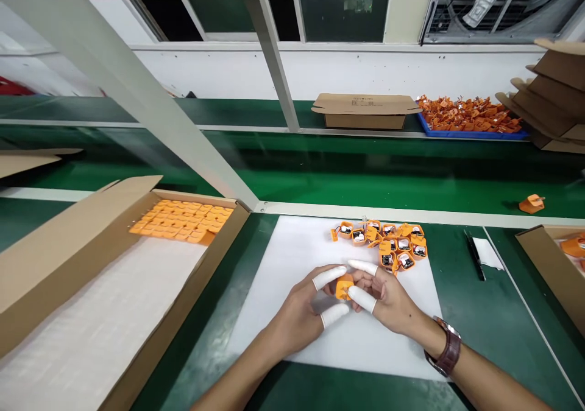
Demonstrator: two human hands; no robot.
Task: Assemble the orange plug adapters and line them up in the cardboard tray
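Observation:
An orange plug casing (344,287), small and square, is held up over the white sheet (274,289). My right hand (393,298) grips its right side between fingers and thumb. At its left side, the fingers of my left hand (301,313) close on it, with the thumb lower and a little apart. White finger cots cover the thumb and index finger of each hand. Beyond the hands lies a cluster of open orange casings (404,245) with dark and white parts inside; some have orange covers beside them.
On the left, an open cardboard box (205,277) holds rows of orange pieces (183,219) and a white liner. Black tweezers (475,256) lie right of the sheet. A single orange piece (531,203), a blue tray (475,134) of orange parts and cardboard boxes (365,120) are farther back.

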